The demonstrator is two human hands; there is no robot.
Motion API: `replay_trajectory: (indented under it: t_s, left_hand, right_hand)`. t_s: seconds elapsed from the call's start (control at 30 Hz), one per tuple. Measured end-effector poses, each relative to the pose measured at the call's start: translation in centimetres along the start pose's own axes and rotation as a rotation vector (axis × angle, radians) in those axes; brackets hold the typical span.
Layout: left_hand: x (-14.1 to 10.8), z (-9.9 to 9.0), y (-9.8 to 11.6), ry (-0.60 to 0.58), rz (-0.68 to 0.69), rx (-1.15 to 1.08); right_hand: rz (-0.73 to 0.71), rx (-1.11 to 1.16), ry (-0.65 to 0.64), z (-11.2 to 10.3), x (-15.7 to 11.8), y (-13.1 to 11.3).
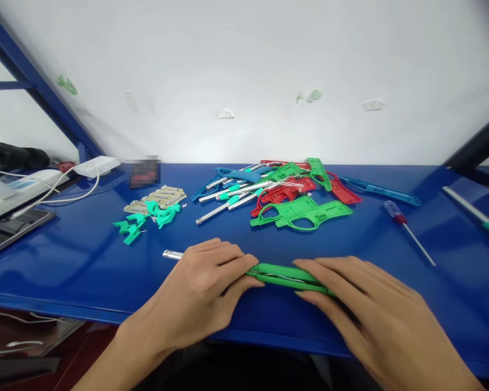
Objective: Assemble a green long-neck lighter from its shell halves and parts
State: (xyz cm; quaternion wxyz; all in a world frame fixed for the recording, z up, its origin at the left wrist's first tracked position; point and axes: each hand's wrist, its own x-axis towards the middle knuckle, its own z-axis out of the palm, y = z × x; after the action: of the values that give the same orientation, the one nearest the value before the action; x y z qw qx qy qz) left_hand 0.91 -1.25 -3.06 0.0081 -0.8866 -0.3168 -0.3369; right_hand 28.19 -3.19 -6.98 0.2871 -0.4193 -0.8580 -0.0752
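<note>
A green plastic casing [285,276] lies between my hands near the table's front edge. Its two halves stand slightly apart along the side, with a thin wire visible in the gap. My left hand [207,288] pinches its left end, fingertips above and thumb below. A silver metal tube [172,254] sticks out to the left behind that hand. My right hand [362,298] grips the right end of the casing, which its fingers partly hide.
On the blue table [93,255], green casing halves [303,213], red and blue ones and silver tubes [212,213] are piled behind my hands. Teal clips [163,213] sit left, a screwdriver [407,231] right. A phone [16,228] and power strip [24,190] are far left.
</note>
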Motion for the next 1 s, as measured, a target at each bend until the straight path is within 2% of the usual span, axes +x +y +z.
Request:
replay_trajectory:
  t_s: [0.17,0.33,0.43,0.63,0.73,0.93,1.0]
  left_hand:
    - [-0.3,0.2,-0.1,0.019,0.03,0.059]
    - [-0.6,0.3,-0.3,0.045,0.048,0.048]
    - [-0.7,0.3,-0.3,0.034,0.04,0.023]
    - [-1.1,0.2,-0.1,-0.075,-0.056,-0.066]
    - [-1.5,0.0,0.1,-0.129,-0.109,-0.074]
    - [-1.2,-0.1,1.2,-0.187,-0.249,-0.054]
    - [-1.0,0.0,1.7,-0.208,-0.251,-0.016]
  right_hand:
    - [0.024,0.009,-0.125,0.2,-1.1,0.4]
    - [-0.011,0.019,-0.02,0.1,-0.9,0.2]
    - [-0.008,0.04,0.001,-0.2,-0.4,0.1]
    - [0.088,0.146,-0.115,-1.2,-0.1,-0.1]
    - [0.062,0.159,-0.192,-1.4,-0.7,-0.1]
    - [0.005,0.137,-0.249,-1.5,-1.6,0.4]
    - [0.015,0.13,-0.266,-1.6,-1.6,0.6]
